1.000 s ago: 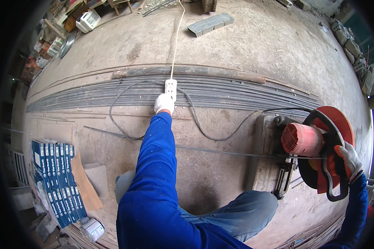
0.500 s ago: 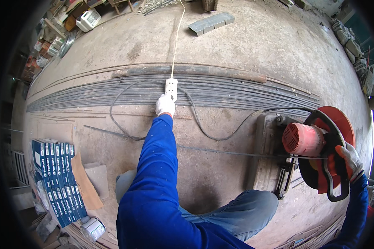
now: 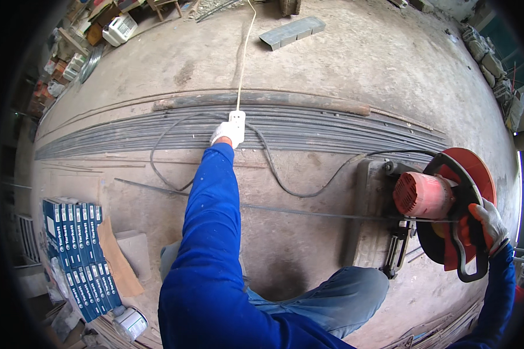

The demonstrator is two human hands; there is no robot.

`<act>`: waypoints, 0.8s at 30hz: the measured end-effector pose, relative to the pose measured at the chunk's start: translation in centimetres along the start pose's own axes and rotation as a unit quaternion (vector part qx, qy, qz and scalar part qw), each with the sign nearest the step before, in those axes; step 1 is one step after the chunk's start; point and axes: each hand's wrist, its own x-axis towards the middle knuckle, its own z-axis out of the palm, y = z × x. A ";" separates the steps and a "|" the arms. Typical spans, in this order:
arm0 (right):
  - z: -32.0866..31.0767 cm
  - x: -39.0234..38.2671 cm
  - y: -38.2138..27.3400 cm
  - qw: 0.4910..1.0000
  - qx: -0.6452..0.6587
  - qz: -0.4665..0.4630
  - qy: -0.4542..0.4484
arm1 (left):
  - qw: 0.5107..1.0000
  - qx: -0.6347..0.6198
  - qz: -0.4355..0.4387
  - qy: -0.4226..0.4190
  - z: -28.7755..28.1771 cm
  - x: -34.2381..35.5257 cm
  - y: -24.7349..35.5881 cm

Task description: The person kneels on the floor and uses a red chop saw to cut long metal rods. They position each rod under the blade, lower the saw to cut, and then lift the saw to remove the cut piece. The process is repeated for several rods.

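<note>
Shift since earlier: the left hand [image 3: 226, 134] has moved from the near end of the white power strip [image 3: 237, 119] to its left side; the right hand [image 3: 490, 224] has stayed where it was.
Left hand: white-gloved, set against the lower left of the strip; its fingers are partly hidden, so I cannot tell how far open it is or whether it grips.
Right hand: in a white and orange glove, curled closed around the black handle [image 3: 482, 270] of the red cut-off saw [image 3: 422, 195].
Power strip: above the bundle of long ribbed bars [image 3: 332, 132], with a pale cord [image 3: 244, 64] running from its far end.
Saw: on the floor at the right; its dark cable [image 3: 300, 195] loops across toward the strip.
Single bar: one long bar [image 3: 297, 213] runs from the left, under the left sleeve [image 3: 212, 203], to the saw.
Beyond the bundle: a rusty pipe [image 3: 262, 100] along its far edge, then a grey block [image 3: 292, 33] farther off.
Lower left: stacked blue boxes [image 3: 78, 256], brown cardboard [image 3: 116, 256] beside them, and a white bucket [image 3: 131, 323] tipped over.
Far left: a white jug [image 3: 120, 30] among clutter.
</note>
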 end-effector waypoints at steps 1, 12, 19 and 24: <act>0.0 -0.1 -0.1 1.000 0.005 0.005 0.001 | 1.000 0.019 0.018 0.008 -0.1 -0.1 0.4; -0.6 0.6 0.2 0.999 -0.043 -0.004 -0.020 | 0.982 0.160 0.095 -0.011 -1.2 0.1 1.5; -1.7 2.1 -3.0 0.994 -0.091 0.056 0.031 | 0.992 0.089 0.091 -0.024 -1.6 -0.7 1.2; -1.4 1.9 -3.1 0.995 -0.093 0.035 0.022 | 0.986 0.132 0.096 -0.045 -2.2 -1.3 1.8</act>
